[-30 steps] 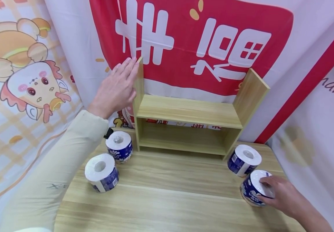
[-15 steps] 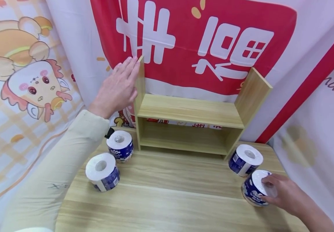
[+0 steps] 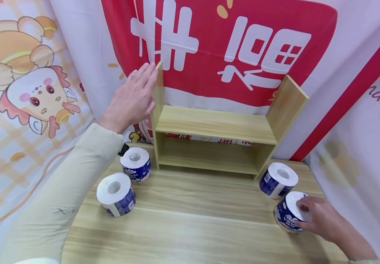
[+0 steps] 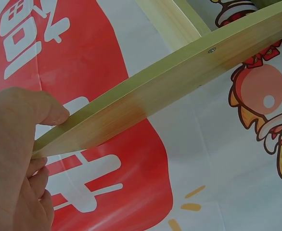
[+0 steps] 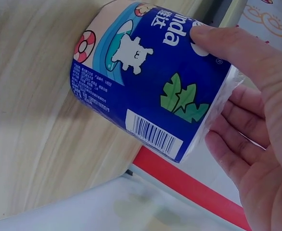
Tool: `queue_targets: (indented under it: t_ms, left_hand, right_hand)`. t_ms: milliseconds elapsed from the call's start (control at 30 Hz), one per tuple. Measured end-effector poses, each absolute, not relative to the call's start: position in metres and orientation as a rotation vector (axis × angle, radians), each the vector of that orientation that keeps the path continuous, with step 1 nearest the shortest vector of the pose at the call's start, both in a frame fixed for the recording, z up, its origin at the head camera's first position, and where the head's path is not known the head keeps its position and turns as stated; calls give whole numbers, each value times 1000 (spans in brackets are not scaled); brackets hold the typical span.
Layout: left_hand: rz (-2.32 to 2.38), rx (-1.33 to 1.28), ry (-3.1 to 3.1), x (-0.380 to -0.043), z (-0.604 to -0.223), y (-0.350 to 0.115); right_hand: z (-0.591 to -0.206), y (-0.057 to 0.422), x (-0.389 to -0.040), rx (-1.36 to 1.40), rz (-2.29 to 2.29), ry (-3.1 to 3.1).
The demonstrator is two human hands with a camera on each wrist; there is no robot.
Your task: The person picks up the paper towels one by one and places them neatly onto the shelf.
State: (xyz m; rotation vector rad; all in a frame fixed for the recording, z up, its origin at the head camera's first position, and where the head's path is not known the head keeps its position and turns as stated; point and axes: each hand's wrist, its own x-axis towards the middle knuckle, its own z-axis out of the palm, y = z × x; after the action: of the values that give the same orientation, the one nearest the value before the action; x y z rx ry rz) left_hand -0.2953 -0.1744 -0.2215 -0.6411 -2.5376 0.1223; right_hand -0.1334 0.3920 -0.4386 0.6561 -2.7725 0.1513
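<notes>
Your right hand (image 3: 325, 220) has a broad lane leftward along the front of the desk (image 3: 190, 238) to the front left roll (image 3: 120, 203). The back right roll (image 3: 273, 185) crowds the way rearward. Side panels (image 3: 285, 104) fence the wooden shelf (image 3: 216, 124), which you can enter from the front between them.

"inda 维达" on the blue toilet roll (image 5: 146, 82), sideways "福" on the red banner (image 3: 209, 66), "ant" on the white curtain (image 3: 368, 143).

A cartoon animal (image 3: 33, 86) adorns the checked cloth (image 3: 8, 141) beside a red-and-white curtain (image 3: 209, 47).
</notes>
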Motion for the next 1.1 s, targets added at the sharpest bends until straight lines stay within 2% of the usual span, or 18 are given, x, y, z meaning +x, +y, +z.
queue_targets:
  t_ms: [333,1100]
  left_hand:
    - [140,-641,-2544,-296,-221,-176]
    - [154,-645,-2556,-296,-220,-175]
  right_hand:
    - [-433,389,-135,589,187,-2917]
    - [-429,386,-128,707,227,-2870]
